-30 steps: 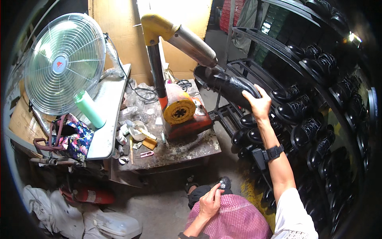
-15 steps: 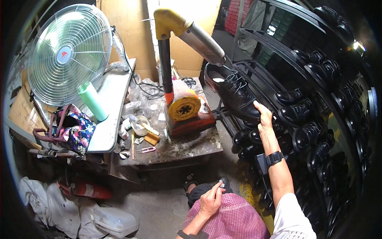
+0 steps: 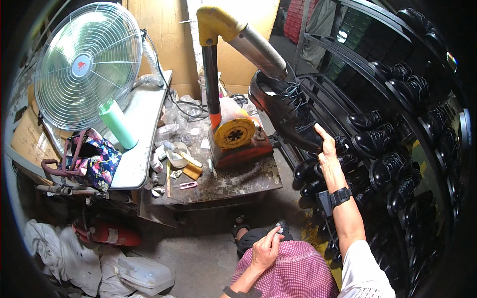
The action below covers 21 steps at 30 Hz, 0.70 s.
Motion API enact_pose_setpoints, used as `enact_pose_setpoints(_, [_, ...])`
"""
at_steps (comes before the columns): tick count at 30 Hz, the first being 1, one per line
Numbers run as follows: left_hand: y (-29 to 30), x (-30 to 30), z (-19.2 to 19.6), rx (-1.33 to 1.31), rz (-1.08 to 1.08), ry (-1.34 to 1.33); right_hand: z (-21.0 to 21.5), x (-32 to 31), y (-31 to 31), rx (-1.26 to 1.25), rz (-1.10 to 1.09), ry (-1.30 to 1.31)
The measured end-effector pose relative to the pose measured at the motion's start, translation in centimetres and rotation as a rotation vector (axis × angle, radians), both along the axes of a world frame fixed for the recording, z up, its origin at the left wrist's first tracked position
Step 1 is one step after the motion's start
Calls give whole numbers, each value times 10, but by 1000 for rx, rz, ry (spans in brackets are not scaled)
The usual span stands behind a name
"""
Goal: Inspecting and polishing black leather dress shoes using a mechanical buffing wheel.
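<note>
A black leather lace-up shoe (image 3: 293,114) is gripped at the toe by my right hand (image 3: 328,148), thumb on top. The shoe is held in the air at a slant, its heel end up and to the left. Its laced opening lies right under the metal nozzle (image 3: 261,52) of a hot-air blower with a yellow elbow (image 3: 218,24) and an orange base (image 3: 246,154). Whether nozzle and shoe touch, I cannot tell. On my lap, over a red checked cloth (image 3: 298,268), rests my left hand (image 3: 266,251), empty, its fingers loosely stretched.
Racks of black shoes (image 3: 387,164) fill the right side. The blower stands on a stained worktable (image 3: 238,188) with a white bowl (image 3: 177,156), brushes and small bottles. At left are a large fan (image 3: 87,67), a green bottle (image 3: 118,124), a floral bag (image 3: 94,159) and a fire extinguisher (image 3: 109,233).
My right hand has shifted the shoe slightly left under the nozzle and turned it a little. My left hand stays on my lap. The whole view has shifted slightly.
</note>
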<state>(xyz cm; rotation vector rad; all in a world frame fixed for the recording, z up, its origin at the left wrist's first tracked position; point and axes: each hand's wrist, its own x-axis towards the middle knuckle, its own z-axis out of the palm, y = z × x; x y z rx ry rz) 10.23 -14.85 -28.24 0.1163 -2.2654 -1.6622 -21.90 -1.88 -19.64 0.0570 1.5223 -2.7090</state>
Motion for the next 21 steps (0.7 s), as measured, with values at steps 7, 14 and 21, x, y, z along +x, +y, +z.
enact_pose_setpoints(7, [-2, 1, 0, 7, 1, -4, -3, -3, -4, -65, 58, -53])
enact_pose_setpoints(14, [-2, 1, 1, -4, 12, -20, -10, -10, -6, -127, 86, -111])
enact_pose_setpoints(21, [-2, 1, 1, 5, 9, -2, -4, -9, -11, -64, 50, -124])
